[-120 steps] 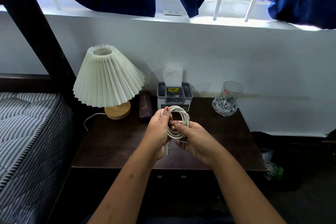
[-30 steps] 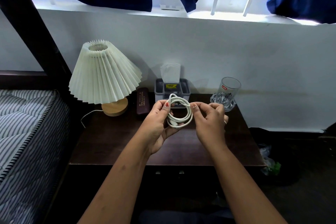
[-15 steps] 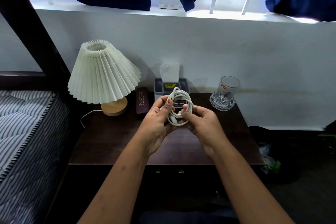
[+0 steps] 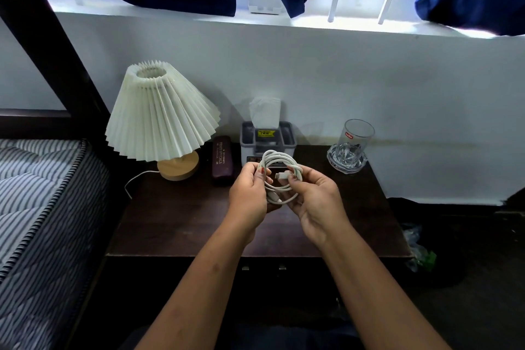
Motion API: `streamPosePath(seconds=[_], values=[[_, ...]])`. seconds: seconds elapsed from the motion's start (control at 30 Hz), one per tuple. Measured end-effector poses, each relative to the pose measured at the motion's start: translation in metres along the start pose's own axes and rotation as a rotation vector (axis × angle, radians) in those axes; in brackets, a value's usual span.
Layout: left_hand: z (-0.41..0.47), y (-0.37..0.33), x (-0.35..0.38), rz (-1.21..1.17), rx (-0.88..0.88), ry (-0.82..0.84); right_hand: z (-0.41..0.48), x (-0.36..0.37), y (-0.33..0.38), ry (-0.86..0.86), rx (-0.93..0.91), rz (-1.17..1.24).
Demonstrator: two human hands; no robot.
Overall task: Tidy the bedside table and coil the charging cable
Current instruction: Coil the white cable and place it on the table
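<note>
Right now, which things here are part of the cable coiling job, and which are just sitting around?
In the job:
white charging cable, coiled, held by left hand and right hand
dark wooden bedside table

Just there:
pleated cream lamp
maroon glasses case
grey tissue box
clear drinking glass on its glass coaster

Coiled cable (image 4: 279,163) between both hands (image 4: 284,196)
</note>
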State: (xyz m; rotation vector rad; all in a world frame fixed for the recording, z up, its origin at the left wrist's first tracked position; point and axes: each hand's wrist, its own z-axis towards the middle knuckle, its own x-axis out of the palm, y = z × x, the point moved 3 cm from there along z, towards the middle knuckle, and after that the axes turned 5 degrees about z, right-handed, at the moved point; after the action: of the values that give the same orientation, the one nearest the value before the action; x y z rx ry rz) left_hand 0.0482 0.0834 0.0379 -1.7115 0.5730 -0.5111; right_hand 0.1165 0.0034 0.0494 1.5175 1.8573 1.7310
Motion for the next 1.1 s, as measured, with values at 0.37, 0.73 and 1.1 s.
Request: streamPosePath(seconds=[0.37,0.73,1.1], values=[[0.001,0.002,-0.002,-0.102,-0.143,-0.002,0.003,0.005,-0.002,0.189,0.096,-0.084],[0.006,-0.005,-0.010,-0.139,-0.071,0.046,0.005,-0.005,-0.008,0.146,0.107,-0.323],[0.010,0.009,-0.006,-0.034,-0.025,-0.085,0.003,-0.003,-0.010,0.278,0.121,-0.103]])
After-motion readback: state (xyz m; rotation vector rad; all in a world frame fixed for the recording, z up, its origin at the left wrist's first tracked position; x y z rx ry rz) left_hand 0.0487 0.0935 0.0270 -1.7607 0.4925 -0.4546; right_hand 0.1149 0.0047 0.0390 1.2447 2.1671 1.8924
